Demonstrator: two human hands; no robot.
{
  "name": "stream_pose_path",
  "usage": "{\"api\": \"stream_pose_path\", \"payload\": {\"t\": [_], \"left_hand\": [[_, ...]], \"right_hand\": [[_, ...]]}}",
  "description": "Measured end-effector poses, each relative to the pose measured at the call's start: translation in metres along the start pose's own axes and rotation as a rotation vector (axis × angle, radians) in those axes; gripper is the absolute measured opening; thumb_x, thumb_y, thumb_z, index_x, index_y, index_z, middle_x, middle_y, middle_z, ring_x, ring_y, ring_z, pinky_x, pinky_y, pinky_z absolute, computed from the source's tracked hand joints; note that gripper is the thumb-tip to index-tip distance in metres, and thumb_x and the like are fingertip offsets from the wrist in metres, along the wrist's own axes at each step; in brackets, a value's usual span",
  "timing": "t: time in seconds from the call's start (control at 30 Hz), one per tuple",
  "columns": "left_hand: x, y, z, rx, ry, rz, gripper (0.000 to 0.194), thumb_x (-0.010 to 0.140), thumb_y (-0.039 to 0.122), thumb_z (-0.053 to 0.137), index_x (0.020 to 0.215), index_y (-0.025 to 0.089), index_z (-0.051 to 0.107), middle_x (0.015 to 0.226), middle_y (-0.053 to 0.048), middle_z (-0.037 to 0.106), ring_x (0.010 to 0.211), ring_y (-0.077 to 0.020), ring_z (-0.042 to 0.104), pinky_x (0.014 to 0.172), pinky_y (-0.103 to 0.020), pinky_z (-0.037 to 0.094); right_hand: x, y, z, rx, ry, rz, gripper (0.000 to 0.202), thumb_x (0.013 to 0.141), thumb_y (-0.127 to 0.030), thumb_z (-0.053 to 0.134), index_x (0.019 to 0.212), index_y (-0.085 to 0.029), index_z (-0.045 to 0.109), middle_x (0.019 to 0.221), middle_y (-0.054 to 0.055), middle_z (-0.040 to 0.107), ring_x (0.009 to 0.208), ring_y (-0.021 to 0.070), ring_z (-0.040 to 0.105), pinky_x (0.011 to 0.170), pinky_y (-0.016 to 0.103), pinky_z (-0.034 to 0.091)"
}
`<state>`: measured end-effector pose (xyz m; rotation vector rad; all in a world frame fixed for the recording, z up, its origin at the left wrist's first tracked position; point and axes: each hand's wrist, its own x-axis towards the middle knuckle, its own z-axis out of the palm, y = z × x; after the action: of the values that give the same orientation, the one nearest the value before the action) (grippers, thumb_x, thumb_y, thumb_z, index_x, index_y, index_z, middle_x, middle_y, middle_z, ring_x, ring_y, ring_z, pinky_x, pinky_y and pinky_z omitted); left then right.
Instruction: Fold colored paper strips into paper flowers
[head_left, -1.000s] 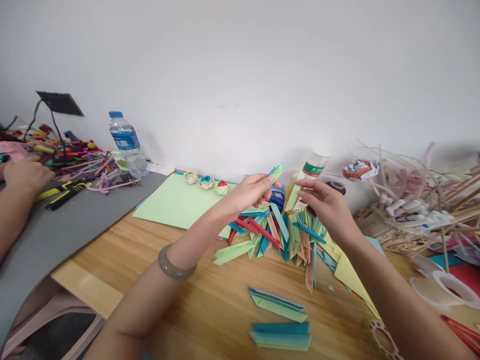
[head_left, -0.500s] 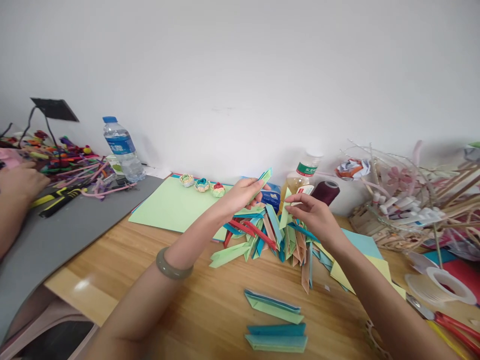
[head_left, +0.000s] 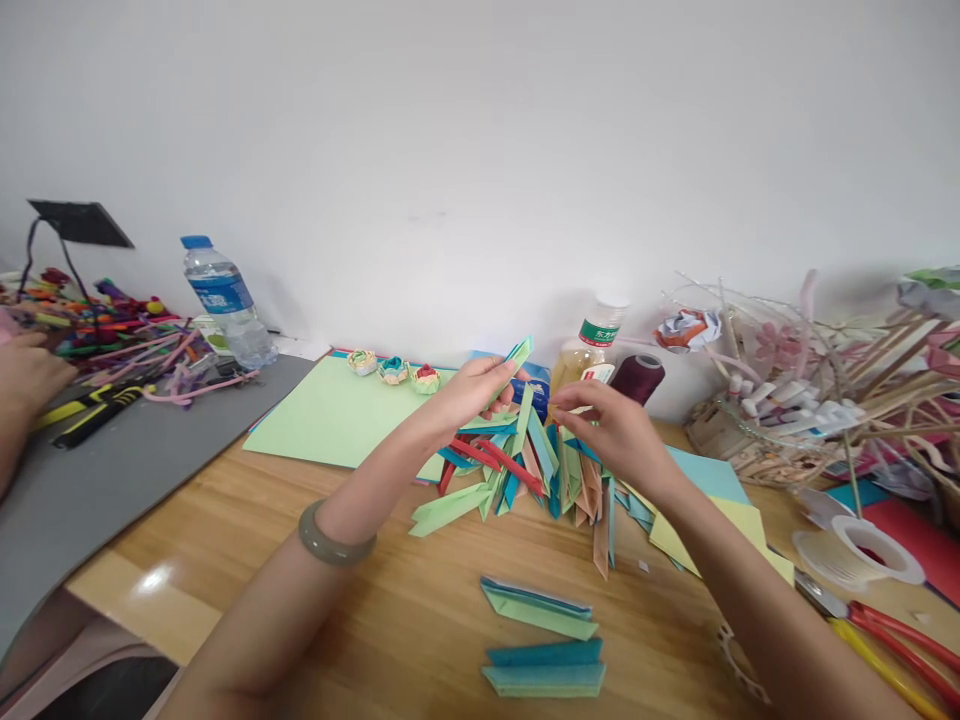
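Note:
My left hand [head_left: 487,388] is closed around a few folded paper pieces [head_left: 519,354], light green and blue, above the back of the table. My right hand [head_left: 607,420] hovers over the right part of a heap of folded paper pieces [head_left: 510,465] in green, blue, red and tan. Its fingers are curved, with thumb and forefinger slightly apart, and no paper shows between them. A light green folded piece [head_left: 523,415] stands tilted on the heap, left of my right fingertips. Nearer me lie two small blue-and-green groups of folded pieces [head_left: 538,608].
Three paper flowers [head_left: 394,370] sit on green sheets [head_left: 322,420]. Behind the heap stand a drink bottle [head_left: 589,350] and a dark thread spool [head_left: 637,378]. Scissors [head_left: 862,615] and a tape roll [head_left: 859,553] lie right. Another person's hand [head_left: 34,375] is at far left.
My right hand has let go of a light green folded piece, which now leans on the heap farther left. The left hand keeps its hold. The view has shifted slightly.

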<state>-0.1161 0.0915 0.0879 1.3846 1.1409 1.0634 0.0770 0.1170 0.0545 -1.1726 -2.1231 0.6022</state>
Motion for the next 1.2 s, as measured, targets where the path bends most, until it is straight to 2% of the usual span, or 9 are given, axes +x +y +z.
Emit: {"api": "stream_pose_path", "payload": {"t": [0.07,0.13,0.23,0.3,0.4,0.53,0.7,0.93,1.2], "left_hand": [[0.000,0.000,0.000,0.005,-0.005,-0.001,0.028,0.086,0.037,0.043,0.082,0.015,0.058,0.060,0.004,0.045,0.048,-0.0068,0.039,0.051,-0.022,0.031],[0.000,0.000,0.000,0.005,-0.013,0.002,0.028,0.087,0.038,0.043,0.082,0.014,0.058,0.060,0.004,0.045,0.048,-0.0068,0.038,0.051,-0.021,0.031],[0.000,-0.001,0.002,-0.009,-0.018,-0.018,0.028,0.087,0.037,0.042,0.082,0.015,0.058,0.059,0.004,0.043,0.048,-0.0070,0.038,0.051,-0.021,0.031],[0.000,-0.003,0.005,-0.016,-0.021,-0.040,0.027,0.087,0.036,0.042,0.081,0.015,0.057,0.059,0.004,0.043,0.049,-0.0075,0.038,0.050,-0.020,0.031],[-0.001,-0.007,0.012,-0.018,-0.047,-0.058,0.026,0.086,0.036,0.042,0.080,0.015,0.056,0.061,0.003,0.043,0.051,-0.0080,0.039,0.049,-0.020,0.030],[-0.001,-0.013,0.019,-0.024,-0.082,-0.066,0.028,0.083,0.042,0.047,0.076,0.016,0.055,0.061,0.003,0.044,0.052,-0.0085,0.039,0.048,-0.019,0.030],[-0.001,-0.022,0.021,-0.053,-0.083,-0.065,0.030,0.080,0.046,0.051,0.074,0.017,0.054,0.063,0.002,0.046,0.053,-0.0088,0.041,0.048,-0.019,0.034],[-0.002,-0.027,0.018,-0.068,-0.054,-0.097,0.034,0.074,0.054,0.056,0.076,0.019,0.055,0.066,0.001,0.050,0.053,-0.0099,0.048,0.043,-0.019,0.036],[-0.001,-0.031,0.019,-0.099,-0.015,-0.144,0.034,0.073,0.053,0.058,0.080,0.020,0.056,0.069,0.000,0.053,0.058,-0.0119,0.052,0.045,-0.020,0.040]], "right_hand": [[-0.001,-0.003,-0.019,-0.100,-0.034,0.029,0.021,0.080,-0.037,0.048,0.086,-0.021,0.061,0.090,0.005,0.065,0.079,0.0184,0.059,0.070,0.030,0.044],[-0.004,-0.005,-0.038,-0.207,-0.130,0.065,0.017,0.077,-0.036,0.053,0.079,-0.022,0.063,0.079,0.002,0.067,0.070,0.0175,0.059,0.064,0.029,0.043],[-0.009,-0.004,-0.055,-0.373,-0.250,0.136,0.015,0.075,-0.033,0.055,0.071,-0.022,0.064,0.070,0.001,0.066,0.063,0.0175,0.057,0.057,0.027,0.038],[-0.012,-0.002,-0.056,-0.466,-0.323,0.182,0.021,0.076,-0.035,0.054,0.062,-0.022,0.062,0.062,0.001,0.063,0.057,0.0171,0.055,0.052,0.027,0.033],[-0.014,0.000,-0.047,-0.568,-0.437,0.241,0.033,0.074,-0.037,0.054,0.046,-0.020,0.055,0.049,0.002,0.057,0.048,0.0157,0.051,0.047,0.026,0.027],[-0.015,-0.001,-0.032,-0.628,-0.531,0.278,0.031,0.074,-0.031,0.053,0.045,-0.019,0.056,0.052,0.003,0.059,0.048,0.0154,0.053,0.048,0.025,0.027],[-0.015,-0.002,-0.029,-0.667,-0.560,0.296,0.027,0.073,-0.021,0.050,0.047,-0.020,0.056,0.058,0.004,0.063,0.054,0.0177,0.056,0.050,0.026,0.028],[-0.014,0.002,-0.027,-0.673,-0.529,0.348,0.030,0.074,-0.026,0.049,0.045,-0.019,0.056,0.059,0.005,0.062,0.058,0.0192,0.058,0.052,0.026,0.030],[-0.014,0.000,-0.046,-0.621,-0.490,0.334,0.026,0.074,-0.029,0.047,0.051,-0.020,0.058,0.059,0.002,0.062,0.052,0.0152,0.054,0.046,0.024,0.028]]}}
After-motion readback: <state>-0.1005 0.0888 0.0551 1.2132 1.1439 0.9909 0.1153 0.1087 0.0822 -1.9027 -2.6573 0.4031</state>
